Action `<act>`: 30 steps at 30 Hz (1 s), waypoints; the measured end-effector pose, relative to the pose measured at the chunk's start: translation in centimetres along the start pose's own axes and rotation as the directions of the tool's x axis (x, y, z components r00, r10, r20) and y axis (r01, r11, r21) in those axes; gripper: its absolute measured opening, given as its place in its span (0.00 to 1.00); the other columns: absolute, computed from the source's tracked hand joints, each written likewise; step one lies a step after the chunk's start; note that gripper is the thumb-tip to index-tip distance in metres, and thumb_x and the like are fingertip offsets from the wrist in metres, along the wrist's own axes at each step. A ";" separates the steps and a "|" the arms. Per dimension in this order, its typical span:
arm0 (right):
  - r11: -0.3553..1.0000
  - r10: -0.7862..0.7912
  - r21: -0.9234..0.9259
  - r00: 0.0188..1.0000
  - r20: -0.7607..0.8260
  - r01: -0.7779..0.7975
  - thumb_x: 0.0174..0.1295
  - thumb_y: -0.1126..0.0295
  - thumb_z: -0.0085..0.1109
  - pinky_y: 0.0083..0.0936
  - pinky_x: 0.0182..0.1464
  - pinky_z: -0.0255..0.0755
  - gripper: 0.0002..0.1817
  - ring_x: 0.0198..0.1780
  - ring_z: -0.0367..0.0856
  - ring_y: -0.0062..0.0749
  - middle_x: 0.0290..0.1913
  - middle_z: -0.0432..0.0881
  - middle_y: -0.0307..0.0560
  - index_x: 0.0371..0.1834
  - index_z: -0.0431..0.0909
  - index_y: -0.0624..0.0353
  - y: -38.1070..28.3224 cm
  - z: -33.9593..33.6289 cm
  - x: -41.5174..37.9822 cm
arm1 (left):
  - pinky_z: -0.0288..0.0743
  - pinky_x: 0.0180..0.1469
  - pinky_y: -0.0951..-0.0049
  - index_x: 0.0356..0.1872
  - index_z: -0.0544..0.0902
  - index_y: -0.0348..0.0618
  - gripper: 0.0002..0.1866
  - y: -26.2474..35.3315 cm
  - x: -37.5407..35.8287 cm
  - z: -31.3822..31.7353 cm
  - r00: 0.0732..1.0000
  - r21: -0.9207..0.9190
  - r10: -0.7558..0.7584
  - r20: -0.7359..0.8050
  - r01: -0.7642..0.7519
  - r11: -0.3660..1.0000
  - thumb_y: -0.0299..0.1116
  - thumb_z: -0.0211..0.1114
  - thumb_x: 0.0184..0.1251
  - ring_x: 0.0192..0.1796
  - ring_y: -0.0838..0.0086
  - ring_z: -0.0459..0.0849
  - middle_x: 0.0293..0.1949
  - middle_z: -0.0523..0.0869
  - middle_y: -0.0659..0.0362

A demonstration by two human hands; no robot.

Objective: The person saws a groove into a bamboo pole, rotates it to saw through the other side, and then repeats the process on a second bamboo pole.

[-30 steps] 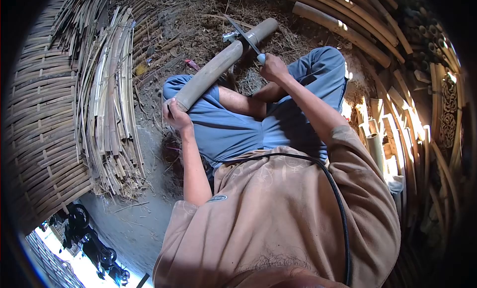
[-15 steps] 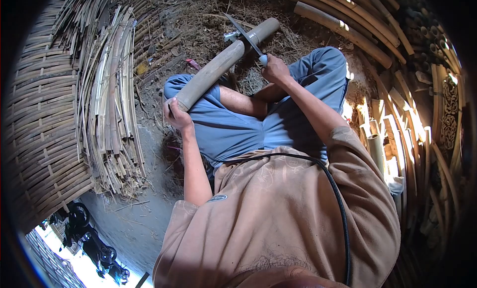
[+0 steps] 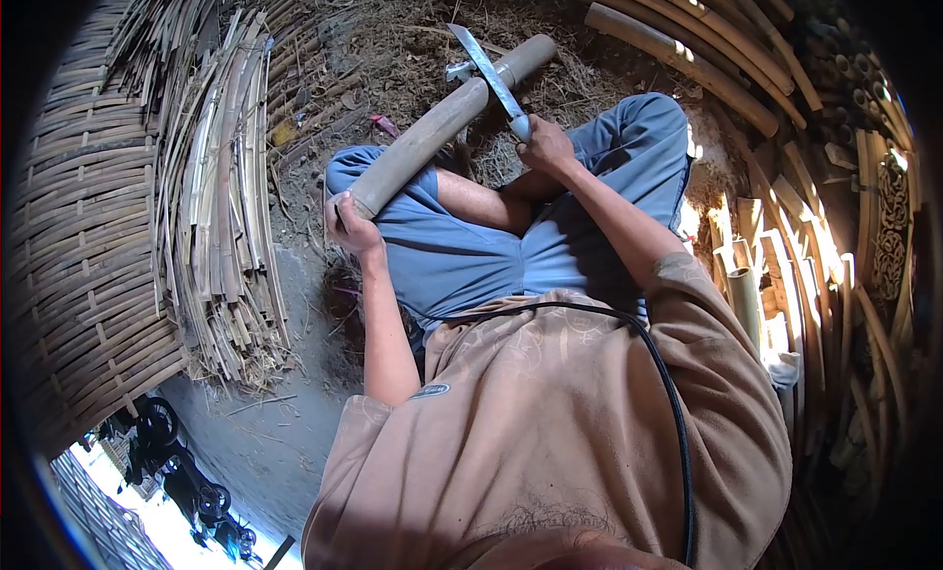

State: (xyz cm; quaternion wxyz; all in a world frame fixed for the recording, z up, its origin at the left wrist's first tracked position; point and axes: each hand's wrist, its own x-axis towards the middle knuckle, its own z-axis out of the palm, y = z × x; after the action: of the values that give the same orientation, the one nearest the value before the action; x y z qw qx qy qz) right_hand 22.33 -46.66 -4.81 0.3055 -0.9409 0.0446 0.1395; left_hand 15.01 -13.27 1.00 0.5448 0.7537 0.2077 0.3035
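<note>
A thick bamboo pole (image 3: 417, 142) slants across my crossed legs, its near end at my left knee and its far end out over the littered ground. My left hand (image 3: 354, 224) is closed round the near end. In my right hand (image 3: 546, 145) is the pale handle of a long knife (image 3: 483, 61). The blade lies across the pole close to a node ring near the far end, its broad face catching the light and its tip pointing away to the left.
Bundled bamboo strips (image 3: 221, 197) lie to the left beside a woven bamboo panel (image 3: 88, 226). Long bamboo poles (image 3: 688, 64) rest at the upper right, with more cut pieces (image 3: 751, 305) on the right. Motorbikes (image 3: 182, 472) stand at the lower left.
The knife blade has turned so that its flat face now shows bright instead of dark, and my right wrist has rolled slightly. The pole and my left hand stay almost in place.
</note>
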 end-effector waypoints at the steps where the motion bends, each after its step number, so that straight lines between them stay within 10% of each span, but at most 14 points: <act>1: 1.000 -0.005 0.003 1.000 -0.010 0.005 0.54 0.62 0.63 0.48 0.53 0.75 0.22 0.51 0.83 0.56 0.45 0.85 0.60 0.53 0.76 0.54 0.2 0.2 0.0 | 0.71 0.51 0.67 0.33 0.82 0.34 0.15 -0.2 0.0 0.0 1.000 -0.012 -0.001 0.002 0.001 1.000 0.38 0.58 0.66 0.42 0.67 0.78 0.36 0.82 0.54; 8: 0.999 0.035 0.015 0.999 -0.001 -0.035 0.55 0.60 0.64 0.47 0.54 0.75 0.24 0.52 0.82 0.56 0.47 0.84 0.61 0.54 0.75 0.56 0.2 0.2 0.1 | 0.73 0.41 0.64 0.28 0.80 0.33 0.17 0.0 0.2 0.3 0.992 0.040 0.121 -0.038 -0.120 0.992 0.40 0.58 0.65 0.33 0.63 0.79 0.29 0.83 0.50; 30: 1.000 -0.004 -0.025 0.998 -0.067 0.002 0.56 0.58 0.65 0.49 0.53 0.75 0.23 0.50 0.83 0.58 0.44 0.84 0.63 0.49 0.72 0.60 0.9 0.9 0.3 | 0.71 0.49 0.67 0.33 0.82 0.35 0.15 -0.4 0.2 -0.2 0.999 0.037 0.029 0.016 -0.029 0.999 0.38 0.57 0.67 0.40 0.67 0.79 0.34 0.83 0.54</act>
State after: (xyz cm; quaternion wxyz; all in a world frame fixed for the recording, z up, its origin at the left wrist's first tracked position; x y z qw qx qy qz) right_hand 22.25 -46.85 -6.12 0.2922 -0.9488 0.0518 0.1081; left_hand 15.00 -12.89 0.70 0.5278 0.7689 0.1981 0.3016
